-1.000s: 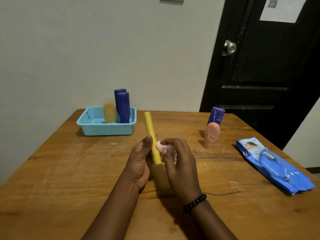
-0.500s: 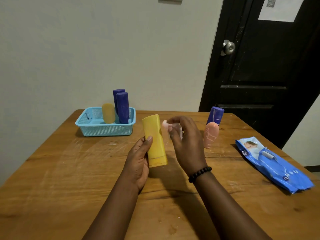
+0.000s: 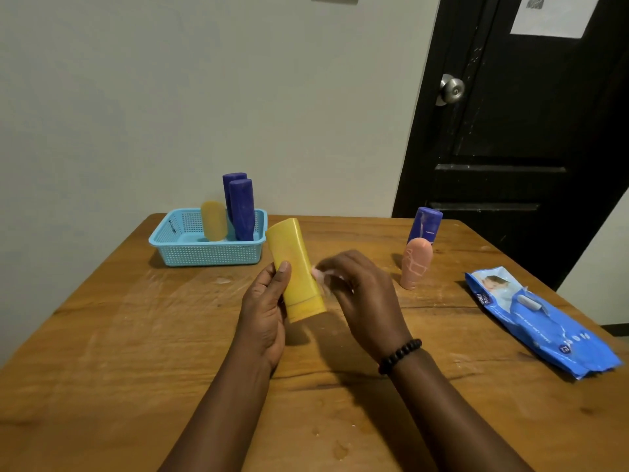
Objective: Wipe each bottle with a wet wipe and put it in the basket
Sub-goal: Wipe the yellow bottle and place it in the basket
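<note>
Left hand [image 3: 263,311] grips the yellow bottle [image 3: 296,270], tilted over the middle of the counter [image 3: 119,335], flat side turned to the right hand [image 3: 360,294], which pinches a wet wipe [image 3: 320,274] at its edge, likely mid-wipe. The basket [image 3: 207,248] waits far left, three bottles inside. Scuffed wood; pale wall, black door [image 3: 510,131] beyond.

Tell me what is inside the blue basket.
The blue basket holds a small yellow bottle and two purple bottles, one largely hidden behind the other. The near wall covers their bases and the basket floor behind it.
</note>
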Available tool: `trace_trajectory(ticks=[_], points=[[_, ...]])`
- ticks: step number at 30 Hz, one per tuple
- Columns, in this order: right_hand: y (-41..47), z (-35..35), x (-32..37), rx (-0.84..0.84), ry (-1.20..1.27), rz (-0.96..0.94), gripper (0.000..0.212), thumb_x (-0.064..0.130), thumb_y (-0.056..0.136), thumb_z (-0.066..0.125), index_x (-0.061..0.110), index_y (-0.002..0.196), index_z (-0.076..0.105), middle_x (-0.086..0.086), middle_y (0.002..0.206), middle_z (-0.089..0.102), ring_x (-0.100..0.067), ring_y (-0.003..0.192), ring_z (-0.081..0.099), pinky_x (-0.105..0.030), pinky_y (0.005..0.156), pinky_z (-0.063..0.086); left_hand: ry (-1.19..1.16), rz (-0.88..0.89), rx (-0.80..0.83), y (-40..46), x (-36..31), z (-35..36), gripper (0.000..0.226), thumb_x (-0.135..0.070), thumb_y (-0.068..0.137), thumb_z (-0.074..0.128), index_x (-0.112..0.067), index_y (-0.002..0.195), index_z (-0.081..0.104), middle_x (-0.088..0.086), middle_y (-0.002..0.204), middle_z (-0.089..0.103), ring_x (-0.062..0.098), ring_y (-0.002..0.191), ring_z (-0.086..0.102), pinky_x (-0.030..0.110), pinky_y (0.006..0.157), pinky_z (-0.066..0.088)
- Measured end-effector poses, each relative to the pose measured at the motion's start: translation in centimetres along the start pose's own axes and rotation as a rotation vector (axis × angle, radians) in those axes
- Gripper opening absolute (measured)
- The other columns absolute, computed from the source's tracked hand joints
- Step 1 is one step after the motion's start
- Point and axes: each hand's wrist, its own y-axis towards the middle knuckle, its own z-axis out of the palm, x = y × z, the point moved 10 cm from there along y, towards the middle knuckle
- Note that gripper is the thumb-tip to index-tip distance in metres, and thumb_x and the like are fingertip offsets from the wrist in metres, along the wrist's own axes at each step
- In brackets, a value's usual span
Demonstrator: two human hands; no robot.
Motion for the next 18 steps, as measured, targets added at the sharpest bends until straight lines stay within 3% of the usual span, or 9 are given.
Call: trace_trajectory(ticks=[4, 7, 10, 15, 18], points=[[-3.9, 2.2, -1.0, 0.142, 0.014, 0.013, 0.019, 0.008, 0.088, 0.065, 0.019, 0.103, 0.069, 0.008, 0.107, 0.06, 0.001, 0.096, 0.055, -0.011, 0.081, 0.048, 0.018, 0.044, -0.039, 0.0, -0.5, -0.3, 0.027, -0.026, 0.09, 0.064, -0.016, 0.116, 0.065, 0.001, 0.095, 0.069, 0.014, 0.09, 0.066, 0.035, 0.077, 0.058], [-4.6, 0.5, -3.3, -0.018, 0.065, 0.173, 0.025, 0.002, 0.085, 0.067, 0.022, 0.1, 0.07, 0.012, 0.102, 0.062, 0.005, 0.098, 0.054, -0.006, 0.08, 0.044, 0.03, 0.051, -0.047, 0.2, -0.3, -0.4, 0.02, -0.022, 0.093, 0.063, -0.017, 0.113, 0.066, -0.001, 0.095, 0.072, 0.01, 0.087, 0.068, 0.029, 0.072, 0.057], [-2.8, -2.0, -3.2, -0.187, 0.05, 0.183, 0.024, 0.003, 0.087, 0.067, 0.019, 0.104, 0.068, 0.008, 0.105, 0.063, 0.006, 0.099, 0.055, -0.003, 0.08, 0.042, 0.103, 0.06, -0.014, 0.1, -0.3, -0.1, 0.025, -0.024, 0.089, 0.065, -0.017, 0.113, 0.067, -0.003, 0.095, 0.074, 0.007, 0.086, 0.068, 0.026, 0.072, 0.056], [1.3, -3.0, 0.4, -0.244, -0.017, 0.042, 0.022, 0.003, 0.088, 0.065, 0.014, 0.107, 0.067, 0.003, 0.111, 0.059, 0.002, 0.097, 0.055, -0.003, 0.081, 0.044, 0.222, 0.021, 0.042, -0.1, 0.4, 0.7, 0.044, -0.03, 0.083, 0.07, -0.015, 0.124, 0.065, 0.008, 0.114, 0.073, 0.023, 0.105, 0.067, 0.044, 0.088, 0.056], [2.4, -1.8, 0.9, -0.168, -0.082, 0.015, 0.022, 0.004, 0.087, 0.064, 0.015, 0.106, 0.067, 0.0, 0.113, 0.058, -0.007, 0.099, 0.057, -0.014, 0.081, 0.053, 0.249, 0.019, 0.061, -0.2, 0.4, 0.8, 0.042, -0.03, 0.085, 0.069, -0.017, 0.125, 0.064, 0.011, 0.117, 0.072, 0.029, 0.11, 0.066, 0.05, 0.094, 0.055]])
